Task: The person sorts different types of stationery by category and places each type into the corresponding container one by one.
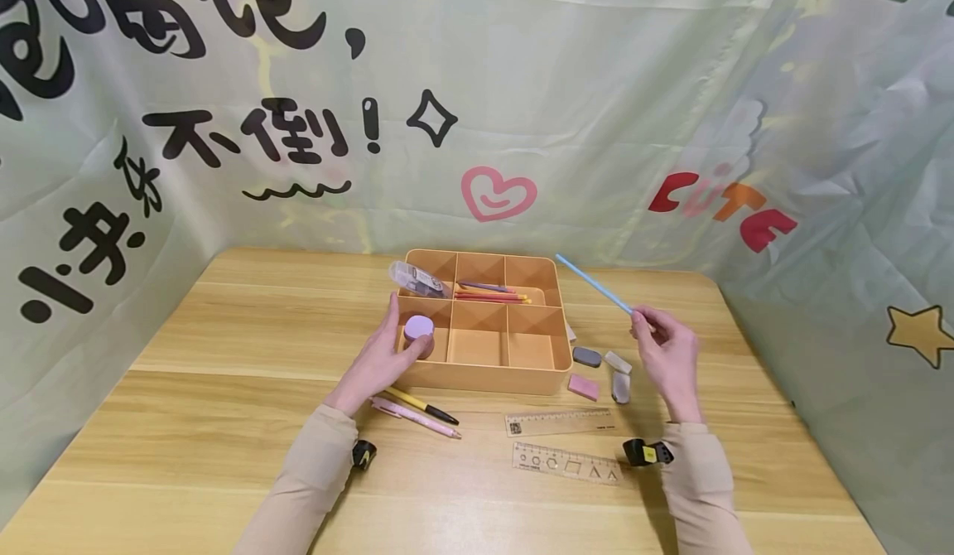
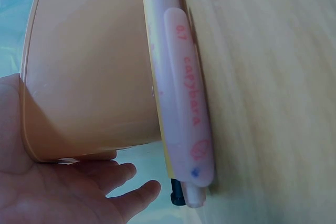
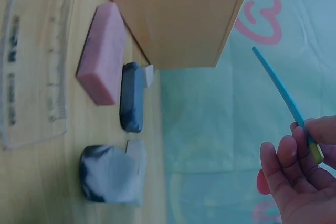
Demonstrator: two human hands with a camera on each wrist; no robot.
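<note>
My left hand (image 1: 375, 366) grips the left wall of an orange-tan divided organizer box (image 1: 477, 378), with the thumb over the rim near the front left compartment. A small purple-topped item (image 1: 419, 327) sits in that compartment beside the thumb. In the left wrist view, several fingers (image 2: 134, 200) show past the box's side. My right hand (image 1: 671, 360) pinches a slim blue pencil (image 1: 596, 283) by its yellow-green end (image 3: 316, 153). The pencil is raised to the right of the box, slanting up and left.
Pencils (image 1: 492, 295) and a clear plastic container (image 1: 420, 278) lie in the back compartments. Pink (image 1: 584, 387), dark (image 1: 587, 357) and whitish erasers (image 1: 621, 388) lie right of the box. Two clear rulers (image 1: 566, 463), a pink pen (image 1: 413, 417) and a yellow pen (image 1: 421, 404) lie in front.
</note>
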